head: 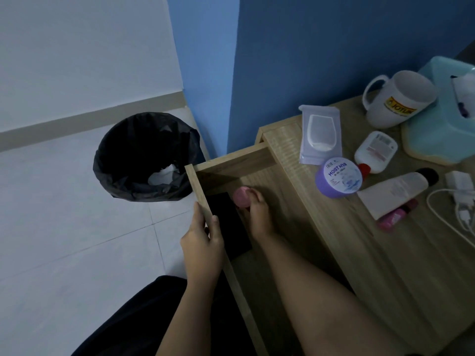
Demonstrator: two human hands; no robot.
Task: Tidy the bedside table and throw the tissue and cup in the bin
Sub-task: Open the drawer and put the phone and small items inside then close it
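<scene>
beside blue wall (334, 60), steadying open drawer (231, 161) with left grip (203, 242) clenched on its front, stowing pink-capped jar (241, 196) held in right grip (259, 214) to clear desk (334, 227).

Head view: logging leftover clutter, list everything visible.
round black-lined bin: 1, black, floor, left
wooden bedside table: 1, tan, right
wooden drawer: 1, tan, open
flat black object: 1, black, drawer
pink round-capped container: 1, pink, drawer
white ceramic mug: 1, white, tabletop
pale wipes pack: 1, whitish, tabletop
purple round jar: 1, purple, tabletop
red-capped plastic bottle: 1, white, tabletop
black-capped plastic tube: 1, white, tabletop
small pink bottle: 1, pink, tabletop
white charger with cable: 1, white, right
teal tissue box: 1, teal, tabletop
left hand: grips drawer
right hand: holds container
</scene>
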